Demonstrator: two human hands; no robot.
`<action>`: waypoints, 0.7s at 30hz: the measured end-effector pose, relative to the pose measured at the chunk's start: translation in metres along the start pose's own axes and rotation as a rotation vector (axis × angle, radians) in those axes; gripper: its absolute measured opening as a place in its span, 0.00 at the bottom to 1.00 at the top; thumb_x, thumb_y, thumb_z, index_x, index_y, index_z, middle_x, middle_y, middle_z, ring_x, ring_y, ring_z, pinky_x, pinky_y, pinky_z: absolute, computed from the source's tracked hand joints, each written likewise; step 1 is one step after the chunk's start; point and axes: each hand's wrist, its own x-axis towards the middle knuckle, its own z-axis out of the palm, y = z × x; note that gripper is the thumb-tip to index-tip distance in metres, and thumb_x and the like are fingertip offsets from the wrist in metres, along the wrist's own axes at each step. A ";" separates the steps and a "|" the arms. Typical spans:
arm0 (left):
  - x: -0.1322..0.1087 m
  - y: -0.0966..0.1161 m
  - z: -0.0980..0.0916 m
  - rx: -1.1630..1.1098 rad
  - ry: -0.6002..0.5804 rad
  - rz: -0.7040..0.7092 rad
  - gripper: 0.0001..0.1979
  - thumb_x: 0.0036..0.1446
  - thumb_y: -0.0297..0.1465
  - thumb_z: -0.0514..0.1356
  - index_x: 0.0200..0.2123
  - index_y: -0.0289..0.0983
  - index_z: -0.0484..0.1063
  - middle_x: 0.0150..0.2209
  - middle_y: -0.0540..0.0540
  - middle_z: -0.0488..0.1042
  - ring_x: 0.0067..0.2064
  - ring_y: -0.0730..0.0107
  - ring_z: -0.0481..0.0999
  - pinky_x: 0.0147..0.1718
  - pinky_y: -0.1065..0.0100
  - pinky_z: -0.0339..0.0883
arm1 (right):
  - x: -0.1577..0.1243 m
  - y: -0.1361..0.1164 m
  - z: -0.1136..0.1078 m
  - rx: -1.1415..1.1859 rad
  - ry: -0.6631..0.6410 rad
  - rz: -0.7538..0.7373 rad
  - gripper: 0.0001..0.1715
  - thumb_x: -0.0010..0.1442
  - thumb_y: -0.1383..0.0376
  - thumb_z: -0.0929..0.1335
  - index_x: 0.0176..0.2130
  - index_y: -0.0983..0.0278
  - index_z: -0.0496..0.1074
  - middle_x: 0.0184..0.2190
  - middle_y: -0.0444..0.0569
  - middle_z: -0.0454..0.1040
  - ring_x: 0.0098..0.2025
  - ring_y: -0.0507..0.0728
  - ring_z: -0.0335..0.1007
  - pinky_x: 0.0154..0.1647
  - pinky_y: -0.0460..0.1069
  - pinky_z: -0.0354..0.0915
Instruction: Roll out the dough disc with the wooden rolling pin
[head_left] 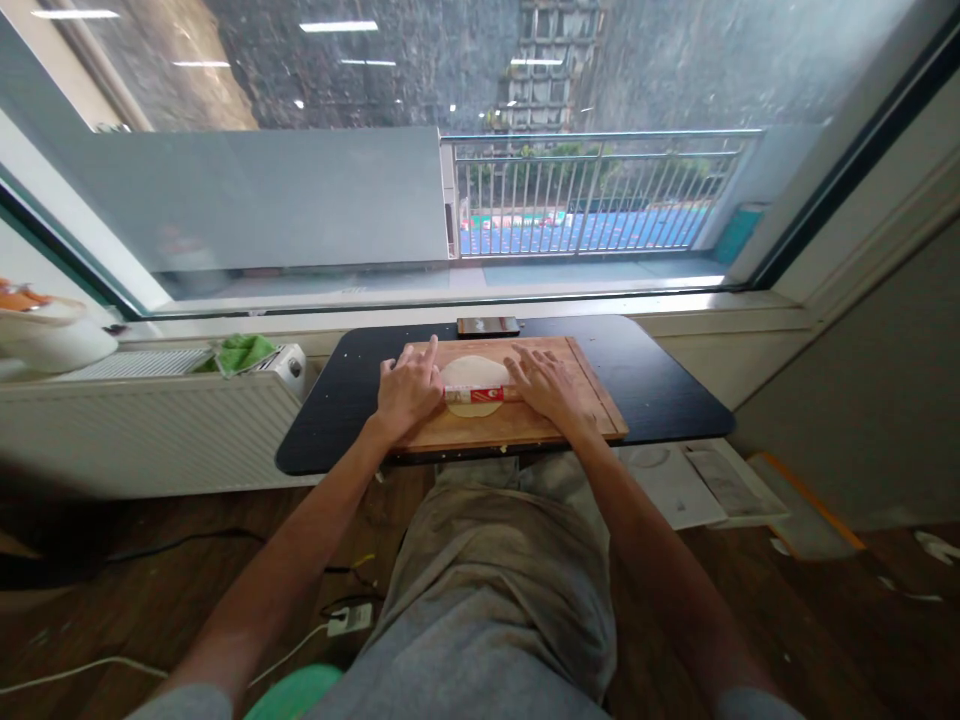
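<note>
A round, flat sheet of dough [474, 371] lies on a wooden cutting board [525, 433]. Across it runs a rolling pin [480, 395] with a red and white printed band. My left hand [411, 385] rests over the pin's left end, one finger pointing forward and the others partly bent. Over the right end lies my right hand [544, 380], its fingers stretched and spread. Both hands are open, palms down on the pin, and they hide its ends. Dough shows in front of and behind the pin.
The board sits on a small black table [660, 400], with a phone [487, 327] at its far edge. Beyond is a large window. To the left are a radiator [150, 430] and a green cloth [244, 353]. A power strip [349, 619] and cables lie on the floor.
</note>
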 end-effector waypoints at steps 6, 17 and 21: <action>0.042 -0.006 0.003 0.005 -0.050 -0.022 0.36 0.76 0.32 0.44 0.84 0.36 0.50 0.73 0.31 0.72 0.79 0.46 0.64 0.70 0.44 0.64 | 0.028 0.009 0.002 -0.114 -0.120 -0.125 0.30 0.79 0.65 0.58 0.74 0.60 0.69 0.72 0.64 0.72 0.71 0.74 0.66 0.73 0.71 0.61; 0.048 -0.008 0.010 0.030 -0.257 0.161 0.35 0.79 0.42 0.44 0.83 0.36 0.53 0.82 0.34 0.56 0.84 0.44 0.50 0.78 0.38 0.51 | 0.041 0.011 0.003 -0.186 -0.231 -0.063 0.26 0.79 0.67 0.60 0.68 0.66 0.73 0.69 0.64 0.75 0.72 0.66 0.68 0.75 0.60 0.61; 0.005 -0.002 0.008 0.012 -0.114 0.152 0.33 0.80 0.41 0.42 0.81 0.41 0.60 0.79 0.39 0.64 0.81 0.48 0.59 0.77 0.44 0.55 | 0.002 0.000 -0.006 -0.197 -0.202 -0.167 0.23 0.82 0.63 0.58 0.60 0.63 0.78 0.60 0.62 0.81 0.67 0.65 0.71 0.71 0.57 0.64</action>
